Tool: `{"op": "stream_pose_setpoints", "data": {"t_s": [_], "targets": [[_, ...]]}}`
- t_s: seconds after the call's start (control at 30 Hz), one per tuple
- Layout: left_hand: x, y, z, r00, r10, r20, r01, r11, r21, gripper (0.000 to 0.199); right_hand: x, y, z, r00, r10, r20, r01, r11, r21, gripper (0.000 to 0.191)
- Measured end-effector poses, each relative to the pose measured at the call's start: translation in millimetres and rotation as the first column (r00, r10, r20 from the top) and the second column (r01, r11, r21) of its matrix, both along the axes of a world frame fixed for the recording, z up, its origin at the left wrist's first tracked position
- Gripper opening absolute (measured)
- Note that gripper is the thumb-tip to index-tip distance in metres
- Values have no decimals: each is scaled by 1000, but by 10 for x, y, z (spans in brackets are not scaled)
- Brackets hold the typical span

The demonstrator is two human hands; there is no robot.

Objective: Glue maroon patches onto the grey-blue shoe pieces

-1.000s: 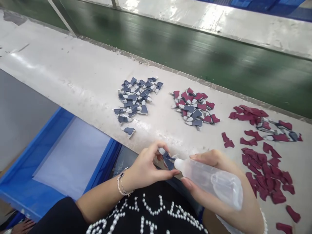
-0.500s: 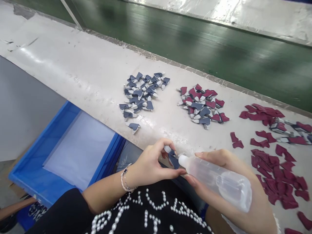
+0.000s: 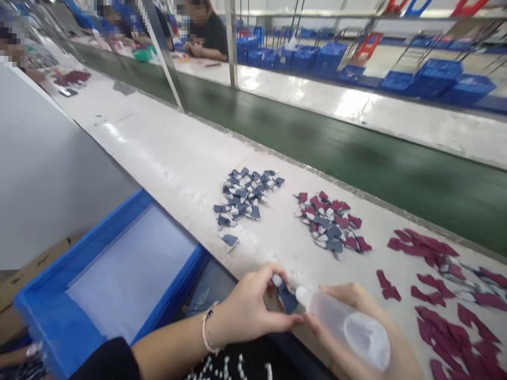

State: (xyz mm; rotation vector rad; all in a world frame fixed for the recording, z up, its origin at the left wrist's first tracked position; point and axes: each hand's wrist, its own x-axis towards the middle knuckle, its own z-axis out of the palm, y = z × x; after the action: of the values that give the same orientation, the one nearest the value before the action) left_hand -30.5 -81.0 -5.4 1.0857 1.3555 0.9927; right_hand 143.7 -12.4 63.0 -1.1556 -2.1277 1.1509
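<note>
My left hand pinches a small dark blue piece with a white tip between thumb and fingers, just off the front edge of the table. In my right hand lies a translucent squeeze bottle, its white cap pointing left at the blue piece. Cap and piece are close together; whether they touch I cannot tell. Beyond my hands lies a pile of blue and white pieces. To its right is a mixed pile of maroon, blue and white pieces.
Loose maroon pieces spread over the right of the white table. A blue bin lined with a white sheet stands below the table at left. Behind the table runs a green conveyor belt. A person sits across it.
The view has tilted up, so the far side of the room and people now show. Both hands keep hold of the blue piece and the bottle, close together.
</note>
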Motion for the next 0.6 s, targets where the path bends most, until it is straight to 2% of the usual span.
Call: {"op": "stream_pose_setpoints", "data": {"t_s": [0.13, 0.33, 0.6], "targets": [[-111, 80, 118, 1000, -14, -15, 15, 994, 107, 43, -45, 68, 146, 999, 46, -10, -45, 996, 76, 15], [-86, 46, 54, 999, -35, -35, 37, 998, 52, 43, -44, 21, 145, 999, 52, -14, -52, 999, -11, 14], [-57, 133, 107, 990, -79, -120, 89, 993, 77, 44, 58, 76, 186, 996, 92, -20, -92, 996, -1, 14]]}}
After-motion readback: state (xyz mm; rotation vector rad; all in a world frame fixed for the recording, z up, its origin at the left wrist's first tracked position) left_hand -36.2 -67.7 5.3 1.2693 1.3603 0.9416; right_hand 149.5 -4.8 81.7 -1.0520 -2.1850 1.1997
